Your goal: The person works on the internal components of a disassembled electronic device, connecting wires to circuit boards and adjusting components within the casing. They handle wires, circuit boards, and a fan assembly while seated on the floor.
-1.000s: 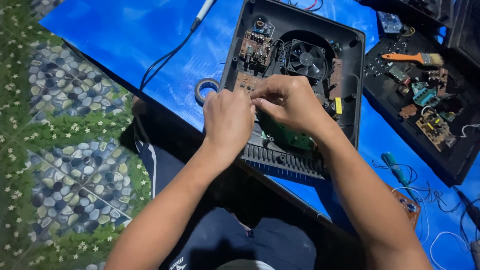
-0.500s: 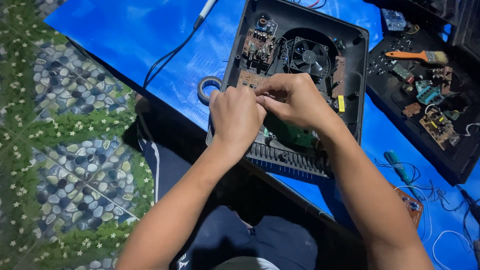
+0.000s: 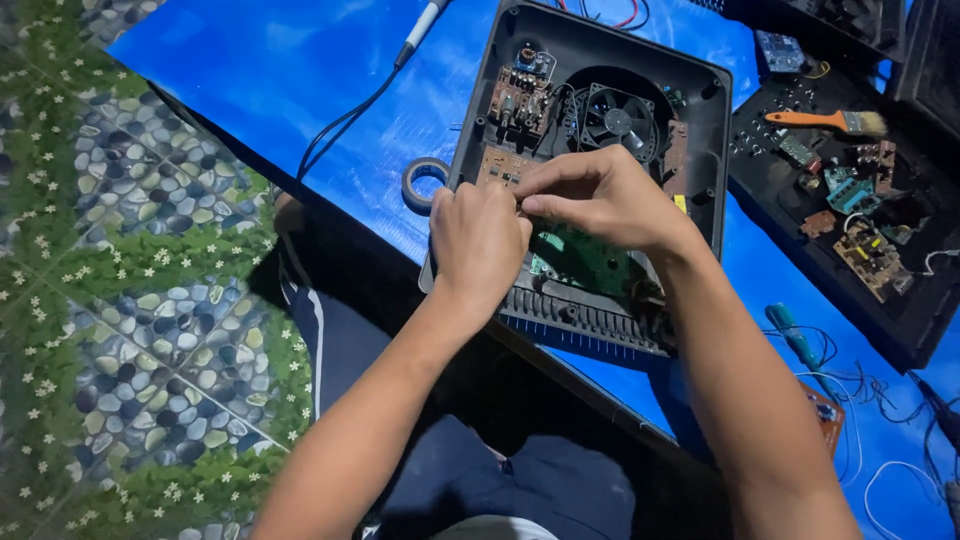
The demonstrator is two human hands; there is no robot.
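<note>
Both hands (image 3: 478, 245) (image 3: 600, 195) pinch together inside the open black casing (image 3: 712, 130).

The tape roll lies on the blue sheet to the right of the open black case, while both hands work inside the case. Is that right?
Not quite. The head view shows the tape roll on the blue sheet to the left of the open black case, not the right. The left hand and right hand do work inside the case.

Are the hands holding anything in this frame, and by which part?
Cannot be told. Both the left hand and right hand pinch together over the open black casing near the green circuit board; fingers hide whatever is gripped.
</note>
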